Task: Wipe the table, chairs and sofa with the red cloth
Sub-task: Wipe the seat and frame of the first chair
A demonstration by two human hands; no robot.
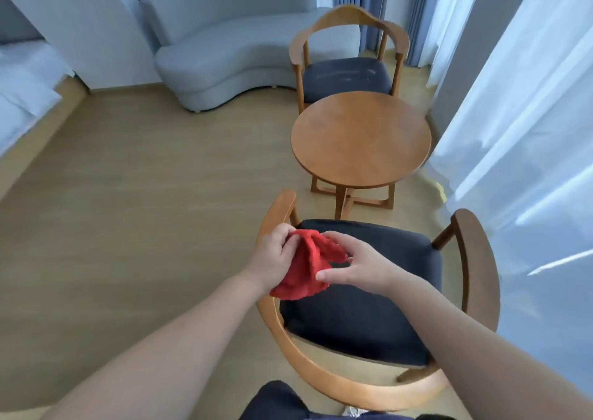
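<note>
Both hands hold the red cloth (pixel 305 267) bunched in the air above the front left corner of the near chair (pixel 362 294) and its dark seat; the left hand (pixel 272 256) grips the cloth's top with fingers curled and pressed together; the right hand (pixel 356 267) pinches a fold on the cloth's right side between thumb and forefinger; the round table (pixel 361 139) stands just beyond the chair; the far chair (pixel 348 63) sits behind it, beside the grey sofa (pixel 224 44) near the curtain (pixel 526 131)
</note>
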